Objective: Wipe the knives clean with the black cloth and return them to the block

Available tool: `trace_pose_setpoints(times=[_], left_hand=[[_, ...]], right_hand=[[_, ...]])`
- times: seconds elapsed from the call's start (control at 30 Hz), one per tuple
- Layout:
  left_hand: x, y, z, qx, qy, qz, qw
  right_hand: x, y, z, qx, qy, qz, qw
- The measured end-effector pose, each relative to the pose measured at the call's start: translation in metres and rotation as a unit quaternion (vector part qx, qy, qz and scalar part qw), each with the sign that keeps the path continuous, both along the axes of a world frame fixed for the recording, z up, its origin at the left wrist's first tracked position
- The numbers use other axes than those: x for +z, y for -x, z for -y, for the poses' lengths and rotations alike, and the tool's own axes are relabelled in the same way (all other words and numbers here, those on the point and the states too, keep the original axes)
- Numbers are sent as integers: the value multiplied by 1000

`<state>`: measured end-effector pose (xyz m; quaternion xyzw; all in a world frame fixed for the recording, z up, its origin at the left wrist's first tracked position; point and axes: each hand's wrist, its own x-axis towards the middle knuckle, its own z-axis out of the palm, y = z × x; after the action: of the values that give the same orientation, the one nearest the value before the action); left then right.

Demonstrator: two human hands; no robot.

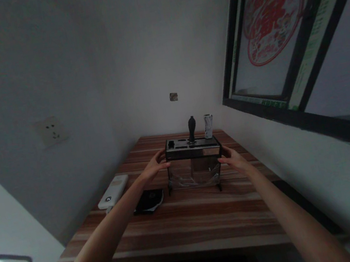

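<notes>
A knife rack [182,153] with a slotted dark top, see-through sides and small dark feet is in the middle of the wooden table. From its top rises a black handle [192,128]; whatever joins it below is hidden. Beside that handle, at the top's right end, stands a crinkled silvery-white piece [208,126] whose kind I cannot make out. My left hand [156,165] grips the rack's left end, fingers behind and thumb in front. At the opposite end, my right hand [232,159] clasps it in the same way.
On the table [191,226], a white power strip [114,191] lies to the left, with a flat black packet [149,201] near my left forearm. A wall socket [50,131] is on the left wall. A dark-framed window [274,83] with a red decoration spans the right wall.
</notes>
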<state>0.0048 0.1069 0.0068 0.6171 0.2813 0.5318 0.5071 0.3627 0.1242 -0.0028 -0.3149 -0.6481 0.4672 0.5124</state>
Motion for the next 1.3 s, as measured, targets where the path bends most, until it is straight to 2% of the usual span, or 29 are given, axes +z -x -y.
trace_pose_setpoints(times=[0.3, 0.53, 0.63, 0.77, 0.8, 0.83, 0.93, 1.0, 1.07, 1.13, 1.3], left_hand=[[-4, 1, -2, -3, -26, -29, 999], [-7, 8, 0, 13, -64, -104, 992], [-8, 24, 9, 49, -77, -161, 983], [-14, 57, 30, 121, -71, -278, 950], [-18, 66, 36, 135, -66, -312, 938], [-22, 74, 42, 149, -61, -346, 924], [-37, 94, 57, 178, -58, -438, 879], [-46, 102, 65, 191, -65, -484, 851], [-54, 107, 70, 204, -71, -520, 826], [-59, 108, 73, 216, -75, -547, 805], [-64, 108, 73, 223, -83, -581, 778]], right_hand=[[-6, 0, 1, -14, -3, -4, 1000], [-9, 2, 11, -55, -24, -25, 998], [-9, 3, 28, -130, -63, -58, 988], [-11, 17, 70, -331, -84, -110, 933], [-12, 26, 82, -351, -86, -105, 926], [-14, 36, 95, -339, -85, -81, 933], [-17, 82, 124, -191, -88, 47, 977], [-19, 118, 135, -98, -115, 153, 977], [-21, 155, 138, -51, -134, 258, 955], [-21, 188, 135, -54, -156, 413, 896], [-21, 247, 123, -86, -150, 504, 846]])
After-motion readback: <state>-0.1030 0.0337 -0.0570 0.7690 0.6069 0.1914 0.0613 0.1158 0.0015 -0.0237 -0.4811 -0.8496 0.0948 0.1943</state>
